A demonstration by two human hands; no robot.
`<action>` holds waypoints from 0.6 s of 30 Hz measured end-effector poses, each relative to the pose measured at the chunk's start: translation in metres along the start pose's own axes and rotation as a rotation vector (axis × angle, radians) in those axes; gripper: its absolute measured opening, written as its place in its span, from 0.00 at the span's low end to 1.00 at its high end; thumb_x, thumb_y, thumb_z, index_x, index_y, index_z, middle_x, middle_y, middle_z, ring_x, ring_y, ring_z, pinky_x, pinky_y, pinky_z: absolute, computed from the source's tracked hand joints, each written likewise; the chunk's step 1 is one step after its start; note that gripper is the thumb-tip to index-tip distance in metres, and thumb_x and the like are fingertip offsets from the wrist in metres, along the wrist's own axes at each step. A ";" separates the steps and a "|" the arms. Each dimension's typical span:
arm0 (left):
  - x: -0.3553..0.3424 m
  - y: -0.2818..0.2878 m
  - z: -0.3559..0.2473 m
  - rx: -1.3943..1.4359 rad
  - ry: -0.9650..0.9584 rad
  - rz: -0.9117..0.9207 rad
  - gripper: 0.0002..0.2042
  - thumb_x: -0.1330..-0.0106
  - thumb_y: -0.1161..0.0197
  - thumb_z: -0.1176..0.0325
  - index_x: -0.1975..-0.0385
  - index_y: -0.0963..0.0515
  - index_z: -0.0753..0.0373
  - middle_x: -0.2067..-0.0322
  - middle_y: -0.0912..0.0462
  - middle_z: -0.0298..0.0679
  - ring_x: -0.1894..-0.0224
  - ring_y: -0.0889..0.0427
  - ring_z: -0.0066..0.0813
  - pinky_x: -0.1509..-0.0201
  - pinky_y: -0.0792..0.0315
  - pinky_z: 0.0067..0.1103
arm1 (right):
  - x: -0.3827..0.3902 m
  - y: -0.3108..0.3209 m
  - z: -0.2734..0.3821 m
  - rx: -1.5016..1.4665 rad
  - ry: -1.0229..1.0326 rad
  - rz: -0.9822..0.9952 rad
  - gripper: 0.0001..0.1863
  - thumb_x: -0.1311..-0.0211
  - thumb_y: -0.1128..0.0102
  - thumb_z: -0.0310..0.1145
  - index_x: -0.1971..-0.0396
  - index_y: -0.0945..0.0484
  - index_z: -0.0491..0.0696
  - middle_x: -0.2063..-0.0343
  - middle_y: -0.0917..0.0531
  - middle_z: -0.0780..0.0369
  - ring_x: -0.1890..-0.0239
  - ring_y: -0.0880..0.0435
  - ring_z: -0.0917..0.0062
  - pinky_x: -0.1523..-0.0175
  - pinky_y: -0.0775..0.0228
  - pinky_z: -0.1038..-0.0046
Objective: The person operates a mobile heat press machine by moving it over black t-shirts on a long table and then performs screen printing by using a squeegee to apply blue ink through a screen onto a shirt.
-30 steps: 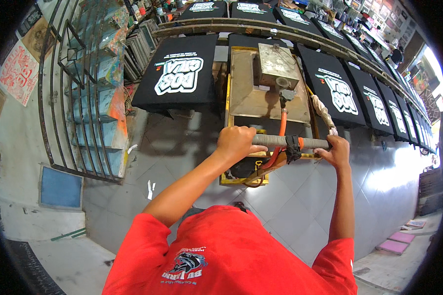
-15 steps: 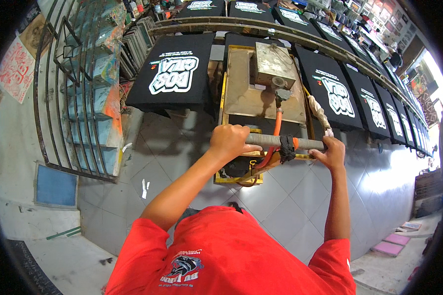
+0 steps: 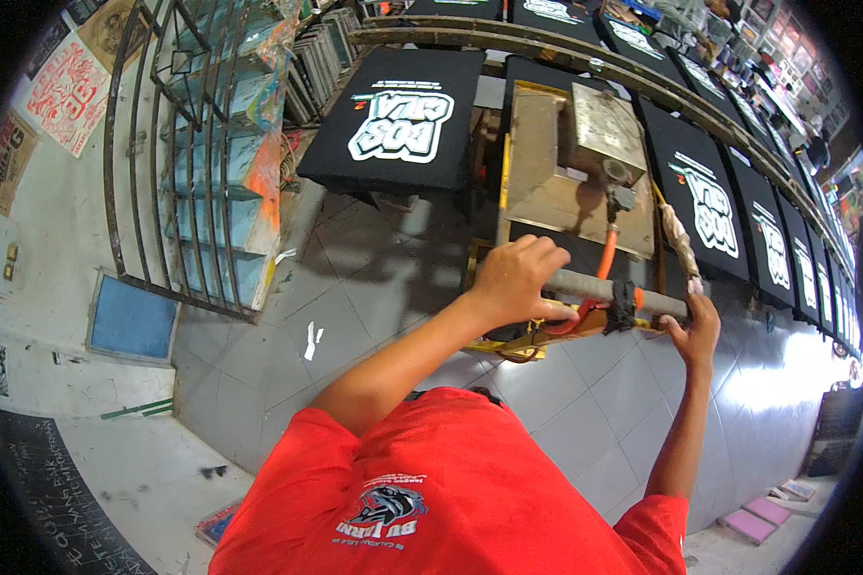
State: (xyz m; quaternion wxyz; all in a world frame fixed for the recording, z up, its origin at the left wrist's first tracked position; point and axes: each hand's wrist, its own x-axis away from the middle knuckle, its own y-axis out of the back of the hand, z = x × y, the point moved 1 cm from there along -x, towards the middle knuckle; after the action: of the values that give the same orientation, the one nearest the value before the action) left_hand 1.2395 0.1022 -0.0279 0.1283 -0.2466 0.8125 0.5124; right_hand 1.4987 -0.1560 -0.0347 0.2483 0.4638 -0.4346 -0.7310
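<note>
A grey wrapped handle bar [image 3: 585,286] crosses the near end of a yellow-framed heater cart [image 3: 508,201]. My left hand [image 3: 516,280] is loosely curled at the bar's left end, thumb below and fingers above. My right hand [image 3: 698,328] is closed round the right end. Black wrapping [image 3: 625,307] is tied near the bar's middle. An orange hose [image 3: 608,251] runs from the bar up to the cart's brownish metal panel [image 3: 537,206], which carries a metal box [image 3: 608,129]. The panel sits over a black shirt, mostly hidden.
A black printed shirt [image 3: 393,125] lies on a board left of the cart. More printed shirts [image 3: 705,196] line up to the right along a metal rail [image 3: 508,43]. At left stand a dark metal railing [image 3: 184,299] and paint-stained blue steps [image 3: 201,172]. Paper scraps [image 3: 312,340] lie on the tiled floor.
The view has swung left, so the cart and shirts appear farther right. My left hand's fingers have lifted and loosened on the bar. My right hand keeps its grip.
</note>
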 end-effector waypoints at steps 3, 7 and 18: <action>0.011 0.012 0.011 0.185 -0.178 -0.258 0.32 0.53 0.29 0.42 0.57 0.26 0.60 0.55 0.25 0.45 0.51 0.24 0.46 0.48 0.29 0.37 | 0.003 -0.005 -0.004 0.036 -0.029 0.013 0.31 0.62 0.26 0.51 0.64 0.23 0.41 0.68 0.23 0.54 0.62 0.24 0.55 0.56 0.32 0.59; 0.057 0.030 0.048 0.219 -0.093 -0.288 0.30 0.48 0.29 0.47 0.51 0.27 0.61 0.46 0.27 0.48 0.45 0.27 0.50 0.40 0.34 0.40 | 0.007 -0.008 -0.001 0.195 0.006 -0.012 0.37 0.54 0.32 0.58 0.54 0.24 0.41 0.55 0.22 0.51 0.46 0.28 0.52 0.42 0.37 0.56; 0.238 0.082 0.309 0.196 0.502 0.139 0.21 0.45 0.30 0.57 0.55 0.24 0.62 0.47 0.26 0.45 0.43 0.28 0.48 0.39 0.34 0.37 | 0.228 -0.094 0.036 0.363 -0.950 -0.255 0.35 0.29 0.51 0.49 0.35 0.40 0.36 0.35 0.36 0.46 0.31 0.40 0.57 0.28 0.52 0.64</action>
State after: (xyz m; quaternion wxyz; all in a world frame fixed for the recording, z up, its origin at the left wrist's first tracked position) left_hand 0.9805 0.3442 -0.2110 -0.0895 -0.2958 0.8795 0.3620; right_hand 1.3688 -0.2696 -0.2146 -0.1515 0.1657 -0.5590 -0.7982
